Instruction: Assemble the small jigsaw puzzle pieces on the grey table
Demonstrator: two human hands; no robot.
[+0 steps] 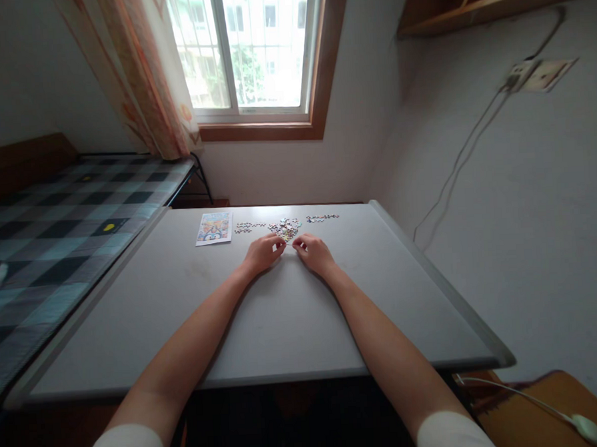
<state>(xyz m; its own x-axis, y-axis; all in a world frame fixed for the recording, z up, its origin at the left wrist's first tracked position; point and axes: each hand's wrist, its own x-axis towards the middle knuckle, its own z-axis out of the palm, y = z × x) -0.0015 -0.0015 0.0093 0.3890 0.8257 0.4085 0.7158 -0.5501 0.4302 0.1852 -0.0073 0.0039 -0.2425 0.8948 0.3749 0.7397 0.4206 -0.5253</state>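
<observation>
If you centre a clock on the puzzle pile (pixel 287 228), 12 toward the window (pixel 264 52), left grip (pixel 263 253) sits at about 7, right grip (pixel 316 252) at about 5, both by the pile's near edge. Each has thumb and fingers nearly closed; small pale sliver (pixel 288 245) shows between the two, can't tell which one has it. Pile is loose, on far half of desk (pixel 293 317). Left rows (pixel 248 225) of pieces at 9, right rows (pixel 322 217) at 3. Picture card (pixel 214 229) lies past the left rows, also 9. Bed (pixel 78 222) further out at 9.
</observation>
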